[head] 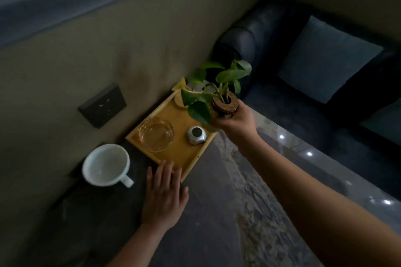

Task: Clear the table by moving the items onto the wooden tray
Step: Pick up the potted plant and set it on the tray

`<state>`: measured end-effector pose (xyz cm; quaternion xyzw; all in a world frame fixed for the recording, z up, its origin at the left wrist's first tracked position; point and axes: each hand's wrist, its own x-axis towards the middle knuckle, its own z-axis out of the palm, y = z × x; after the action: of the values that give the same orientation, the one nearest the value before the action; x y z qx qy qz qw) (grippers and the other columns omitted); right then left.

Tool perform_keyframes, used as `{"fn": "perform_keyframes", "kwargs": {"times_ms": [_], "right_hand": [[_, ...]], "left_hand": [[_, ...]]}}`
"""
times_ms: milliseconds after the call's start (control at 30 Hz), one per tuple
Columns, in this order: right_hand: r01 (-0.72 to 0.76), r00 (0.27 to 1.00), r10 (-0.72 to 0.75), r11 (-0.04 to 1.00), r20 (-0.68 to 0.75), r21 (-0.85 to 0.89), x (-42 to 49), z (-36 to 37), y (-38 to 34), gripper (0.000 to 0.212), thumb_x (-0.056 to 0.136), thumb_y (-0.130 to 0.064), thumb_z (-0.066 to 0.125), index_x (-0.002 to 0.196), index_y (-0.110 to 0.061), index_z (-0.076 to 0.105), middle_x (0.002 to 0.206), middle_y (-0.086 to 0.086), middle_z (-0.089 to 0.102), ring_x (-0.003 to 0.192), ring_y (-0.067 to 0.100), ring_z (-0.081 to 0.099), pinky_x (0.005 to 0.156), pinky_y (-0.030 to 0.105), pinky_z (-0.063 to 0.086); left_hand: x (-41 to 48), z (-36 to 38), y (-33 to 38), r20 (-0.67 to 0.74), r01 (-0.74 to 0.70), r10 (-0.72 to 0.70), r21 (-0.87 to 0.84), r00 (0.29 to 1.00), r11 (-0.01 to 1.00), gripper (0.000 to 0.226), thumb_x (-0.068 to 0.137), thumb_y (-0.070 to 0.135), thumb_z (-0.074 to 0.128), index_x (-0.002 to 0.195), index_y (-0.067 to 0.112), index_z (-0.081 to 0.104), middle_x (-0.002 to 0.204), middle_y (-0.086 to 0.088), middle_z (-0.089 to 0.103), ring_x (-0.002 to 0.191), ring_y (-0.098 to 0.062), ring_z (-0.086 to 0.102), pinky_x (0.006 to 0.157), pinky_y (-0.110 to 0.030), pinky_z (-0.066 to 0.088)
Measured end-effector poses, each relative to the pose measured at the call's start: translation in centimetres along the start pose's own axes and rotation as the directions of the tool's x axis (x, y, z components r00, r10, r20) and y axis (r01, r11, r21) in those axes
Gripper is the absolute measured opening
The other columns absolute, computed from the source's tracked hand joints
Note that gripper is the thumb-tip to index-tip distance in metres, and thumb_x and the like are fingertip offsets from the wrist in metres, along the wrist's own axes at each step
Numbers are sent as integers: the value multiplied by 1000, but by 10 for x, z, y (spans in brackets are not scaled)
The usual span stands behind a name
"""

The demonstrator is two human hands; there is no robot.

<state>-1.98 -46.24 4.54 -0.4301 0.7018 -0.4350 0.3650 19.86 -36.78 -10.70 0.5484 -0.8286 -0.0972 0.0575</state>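
Head view. Your right hand (236, 120) grips the plant (217, 84) round its jar, just under the cork collar, above the right rim of the tray (188, 156); not yet set down. Your left hand (165, 193) lies flat, fingers straight, on the surface (97, 212), fingertips at the tray's near corner.

Lower it upright into the bare patch beyond the silver piece (196, 135), clear of the ashtray (156, 134). Brace the tray with the left.

Plant: green leaves leaning left, one yellowing; probably top-heavy.
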Motion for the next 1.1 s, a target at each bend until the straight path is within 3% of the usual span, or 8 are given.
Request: {"fn": "perform_keyframes", "kwargs": {"times_ms": [200,300,433,567,700,900,1100], "right_hand": [[9,999,-8,999,38,-45,27,41,-14,71,39,-42,87,106,-33,64,110,-3,74,105,15,69,94,46,56],[7,999,-5,999,45,-47,40,55,-11,73,52,-28,92,118,-22,63,115,-2,72,110,15,67,98,47,54],[-10,999,10,1000,33,-8,59,66,-10,54,59,-16,90,94,-44,58,94,-17,70,87,-5,66,83,30,57],[-42,999,42,999,-18,18,83,75,-8,60,60,-18,90,113,-27,61,104,-8,69,96,8,66,80,30,58],[-61,995,64,997,-80,39,104,82,-2,62,62,-16,89,114,-24,57,102,-8,66,93,9,65,77,30,59],[-82,996,84,996,-43,35,125,99,0,60,60,-16,89,107,-31,54,103,-7,65,100,17,65,82,38,60],[-89,995,90,996,-40,32,135,109,5,57,63,-20,90,107,-33,56,93,-15,61,95,11,62,89,40,58]], "left_hand": [[-2,-8,3,40,33,-33,-7,999,999,55,93,45,44,138,14,50,151,-15,43,146,-31,29,115,-60,27],[-2,-6,2,47,31,-30,-4,998,1000,55,93,46,45,138,14,51,151,-15,44,145,-31,30,115,-60,27],[-2,-4,1,32,33,-33,-9,999,999,53,93,47,45,136,16,51,149,-13,46,145,-30,30,115,-59,28],[-3,0,1,17,33,-32,-21,999,999,53,92,46,48,135,17,53,148,-13,48,143,-30,33,114,-59,30],[-2,0,-1,2,21,-21,-24,1000,999,52,89,47,52,132,17,57,147,-13,49,142,-30,37,110,-60,36],[1,0,-1,-7,44,-44,-25,999,999,52,84,48,53,129,23,59,144,-8,53,137,-28,43,105,-58,44],[1,7,-1,-28,48,-49,-39,998,998,57,80,49,56,132,25,53,144,-7,52,138,-26,39,109,-56,39]]}}
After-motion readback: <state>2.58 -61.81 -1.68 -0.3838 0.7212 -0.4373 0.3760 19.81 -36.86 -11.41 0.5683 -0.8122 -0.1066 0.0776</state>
